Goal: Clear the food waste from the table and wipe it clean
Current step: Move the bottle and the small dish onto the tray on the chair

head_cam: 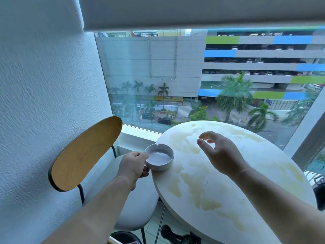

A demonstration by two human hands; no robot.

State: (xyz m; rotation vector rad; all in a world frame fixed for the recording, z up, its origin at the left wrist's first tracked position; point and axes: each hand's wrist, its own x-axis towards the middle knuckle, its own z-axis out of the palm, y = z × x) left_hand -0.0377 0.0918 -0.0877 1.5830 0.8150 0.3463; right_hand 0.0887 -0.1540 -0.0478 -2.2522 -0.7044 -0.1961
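A round white table (263, 166) carries wide yellowish-brown stains (191, 184) and a few tiny crumbs. A small white ashtray-like dish (161, 158) sits at the table's left edge, partly over it. My left hand (133, 165) grips the dish's near rim with thumb on top. Above the middle of the table hovers my right hand (219, 152), its fingers curled and apart, with thumb and forefinger close together. I cannot tell whether anything small is pinched between them.
A chair with a wooden backrest (84, 154) and white seat (133, 199) stands left of the table against a textured white wall. A large window (193, 81) runs behind the table. Dark objects (175, 235) lie on the floor under the table.
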